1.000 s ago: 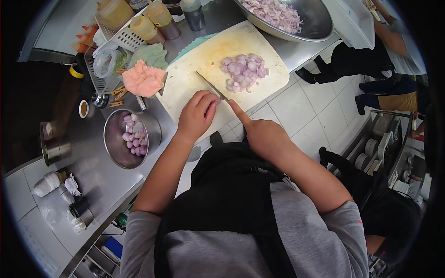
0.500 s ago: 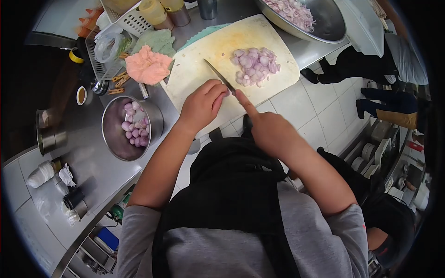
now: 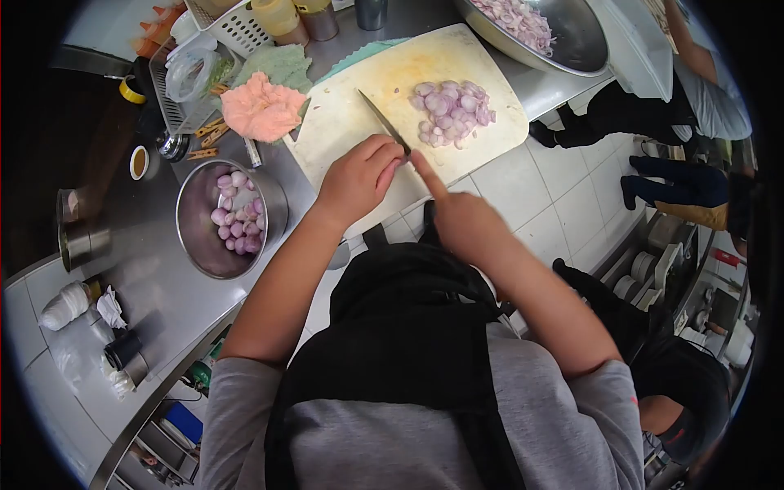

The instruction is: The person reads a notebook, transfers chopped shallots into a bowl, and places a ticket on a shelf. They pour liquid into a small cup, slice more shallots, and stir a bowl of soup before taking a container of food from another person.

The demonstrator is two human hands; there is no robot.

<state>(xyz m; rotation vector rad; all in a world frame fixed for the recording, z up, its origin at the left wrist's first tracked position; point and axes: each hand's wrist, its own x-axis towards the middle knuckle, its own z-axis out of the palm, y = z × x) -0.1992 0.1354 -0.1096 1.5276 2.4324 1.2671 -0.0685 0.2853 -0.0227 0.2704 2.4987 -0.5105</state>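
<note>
My right hand [image 3: 467,219] is closed round the handle of a knife [image 3: 380,113], its index finger stretched along the spine. The blade points away over a white cutting board [image 3: 339,110]. My left hand [image 3: 357,178] is curled at the near part of the board, fingertips against the blade. It pinches a shallot, mostly hidden by the fingers. To the right of the blade lies a pile of sliced shallots [image 3: 453,113]. A steel pot [image 3: 196,237] left of my left forearm holds whole peeled shallots [image 3: 238,224].
A large metal bowl [image 3: 580,41] with sliced shallots stands beyond the board. Pink cloth [image 3: 261,108] and green cloth [image 3: 273,67] lie at the board's left, near baskets, clothespins and sauce bottles [image 3: 279,20]. Other people stand at the right, one in black trousers [image 3: 629,110].
Both hands and the knife have shifted only slightly, the blade staying by my left fingertips. At the right, a person's arm has come into view.
</note>
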